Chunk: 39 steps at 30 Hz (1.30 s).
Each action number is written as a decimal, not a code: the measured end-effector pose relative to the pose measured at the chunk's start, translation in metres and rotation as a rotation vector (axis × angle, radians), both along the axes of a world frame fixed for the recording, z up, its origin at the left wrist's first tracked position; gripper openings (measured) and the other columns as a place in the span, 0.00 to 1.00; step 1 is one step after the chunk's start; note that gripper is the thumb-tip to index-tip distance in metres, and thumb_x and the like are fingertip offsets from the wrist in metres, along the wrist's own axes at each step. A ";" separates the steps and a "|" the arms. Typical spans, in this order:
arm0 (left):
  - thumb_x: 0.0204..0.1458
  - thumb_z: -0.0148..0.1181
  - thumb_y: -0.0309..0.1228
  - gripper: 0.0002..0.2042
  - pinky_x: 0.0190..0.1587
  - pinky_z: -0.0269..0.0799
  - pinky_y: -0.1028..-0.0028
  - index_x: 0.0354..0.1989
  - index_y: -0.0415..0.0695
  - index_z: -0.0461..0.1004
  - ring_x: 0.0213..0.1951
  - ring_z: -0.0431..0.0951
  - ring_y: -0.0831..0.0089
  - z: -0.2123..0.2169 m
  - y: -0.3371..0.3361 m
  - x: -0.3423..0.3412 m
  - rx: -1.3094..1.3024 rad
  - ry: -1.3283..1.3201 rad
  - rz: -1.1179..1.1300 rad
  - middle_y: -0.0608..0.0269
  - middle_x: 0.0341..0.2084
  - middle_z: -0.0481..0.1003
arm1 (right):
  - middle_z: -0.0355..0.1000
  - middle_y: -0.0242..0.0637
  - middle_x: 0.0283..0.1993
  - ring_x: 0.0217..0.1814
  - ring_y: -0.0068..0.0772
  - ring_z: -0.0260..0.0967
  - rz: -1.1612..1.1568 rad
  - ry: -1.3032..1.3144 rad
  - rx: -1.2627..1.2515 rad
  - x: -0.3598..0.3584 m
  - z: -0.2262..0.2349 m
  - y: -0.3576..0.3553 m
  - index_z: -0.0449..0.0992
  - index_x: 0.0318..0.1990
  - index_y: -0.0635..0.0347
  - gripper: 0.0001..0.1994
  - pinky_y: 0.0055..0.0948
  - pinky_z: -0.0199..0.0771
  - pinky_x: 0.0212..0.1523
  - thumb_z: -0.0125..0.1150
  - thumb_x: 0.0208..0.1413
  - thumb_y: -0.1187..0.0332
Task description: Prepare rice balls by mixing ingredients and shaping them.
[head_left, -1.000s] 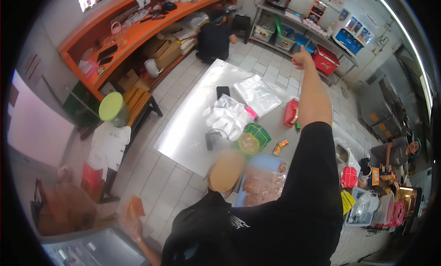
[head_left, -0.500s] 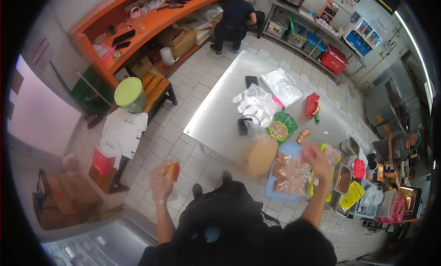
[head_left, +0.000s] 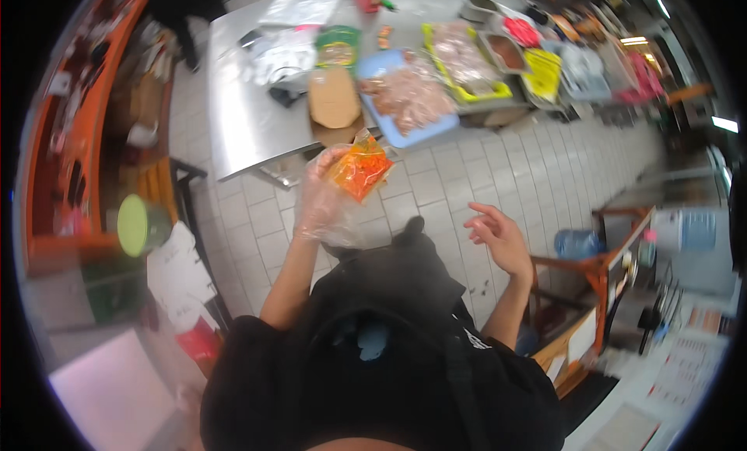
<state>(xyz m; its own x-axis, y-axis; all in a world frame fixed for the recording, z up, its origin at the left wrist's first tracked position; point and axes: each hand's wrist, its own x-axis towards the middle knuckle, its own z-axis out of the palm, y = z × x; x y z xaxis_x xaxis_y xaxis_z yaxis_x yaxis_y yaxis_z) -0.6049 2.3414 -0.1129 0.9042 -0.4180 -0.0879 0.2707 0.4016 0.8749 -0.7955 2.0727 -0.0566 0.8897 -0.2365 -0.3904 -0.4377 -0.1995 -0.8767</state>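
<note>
Since half a second ago, left hand raised, gripping orange bag at 12 o'clock; right hand wide, empty. Loose glove could let the bag slip.

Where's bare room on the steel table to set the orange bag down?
Free: the steel table's left part, between its near-left edge and the round brown board. Crowded: from the clear bags and green tub rightward through the blue tray and yellow tray.

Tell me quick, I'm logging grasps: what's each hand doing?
Left hand: in a clear plastic glove, closed on a crinkled orange plastic bag.
Right hand: open, empty, fingers spread.
</note>
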 end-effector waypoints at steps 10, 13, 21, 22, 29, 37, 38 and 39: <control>0.57 0.53 0.37 0.22 0.51 0.75 0.64 0.57 0.38 0.67 0.50 0.76 0.62 0.019 -0.161 -0.156 0.165 0.002 -0.526 0.52 0.50 0.73 | 0.76 0.36 0.44 0.41 0.30 0.73 -0.209 -0.108 -0.190 -0.185 -0.025 -0.052 0.67 0.59 0.59 0.19 0.30 0.73 0.44 0.54 0.61 0.66; 0.62 0.47 0.42 0.23 0.53 0.73 0.63 0.59 0.39 0.65 0.52 0.75 0.61 0.005 -0.237 -0.231 0.127 0.023 -0.799 0.51 0.55 0.70 | 0.74 0.37 0.49 0.48 0.31 0.71 -0.480 -0.224 -0.176 -0.254 -0.041 -0.071 0.63 0.62 0.58 0.22 0.33 0.73 0.45 0.54 0.62 0.65; 0.64 0.42 0.30 0.16 0.46 0.70 0.77 0.58 0.41 0.65 0.50 0.73 0.68 -0.012 -0.389 -0.392 0.503 -0.618 -1.423 0.55 0.51 0.72 | 0.70 0.38 0.53 0.52 0.28 0.69 -1.067 -0.511 0.133 -0.401 -0.089 -0.118 0.65 0.58 0.64 0.20 0.28 0.77 0.44 0.58 0.60 0.71; 0.62 0.44 0.27 0.16 0.47 0.70 0.76 0.58 0.42 0.64 0.50 0.73 0.69 -0.010 -0.404 -0.418 0.366 -0.700 -1.479 0.57 0.49 0.72 | 0.70 0.38 0.51 0.49 0.27 0.71 -1.163 -0.554 0.195 -0.420 -0.089 -0.122 0.68 0.54 0.66 0.17 0.26 0.78 0.41 0.59 0.59 0.70; 0.52 0.54 0.20 0.24 0.46 0.71 0.62 0.60 0.40 0.63 0.42 0.76 0.51 -0.006 -0.517 -0.579 -0.021 -1.360 -1.689 0.45 0.44 0.74 | 0.72 0.44 0.48 0.46 0.31 0.74 -1.852 -0.660 0.436 -0.517 -0.125 -0.154 0.69 0.48 0.68 0.15 0.27 0.80 0.38 0.61 0.58 0.69; 0.52 0.58 0.28 0.29 0.43 0.72 0.63 0.64 0.41 0.60 0.43 0.77 0.54 -0.029 -0.617 -0.751 -0.338 -1.405 -2.192 0.46 0.43 0.75 | 0.72 0.48 0.47 0.43 0.34 0.75 -2.534 -0.822 0.258 -0.605 -0.105 -0.177 0.66 0.49 0.70 0.17 0.30 0.82 0.35 0.61 0.58 0.69; 0.54 0.56 0.30 0.25 0.43 0.72 0.65 0.62 0.41 0.63 0.44 0.77 0.58 -0.036 -0.627 -0.775 -0.039 -1.019 -2.622 0.49 0.43 0.76 | 0.72 0.48 0.45 0.40 0.35 0.76 -2.653 -0.807 0.198 -0.616 -0.107 -0.174 0.66 0.48 0.70 0.16 0.30 0.82 0.34 0.61 0.58 0.70; 0.57 0.54 0.31 0.22 0.44 0.73 0.68 0.60 0.41 0.65 0.45 0.77 0.62 -0.045 -0.633 -0.795 0.327 -0.539 -2.946 0.52 0.44 0.76 | 0.73 0.48 0.43 0.38 0.35 0.77 -2.765 -0.780 0.148 -0.625 -0.106 -0.171 0.65 0.46 0.70 0.15 0.30 0.82 0.33 0.61 0.58 0.70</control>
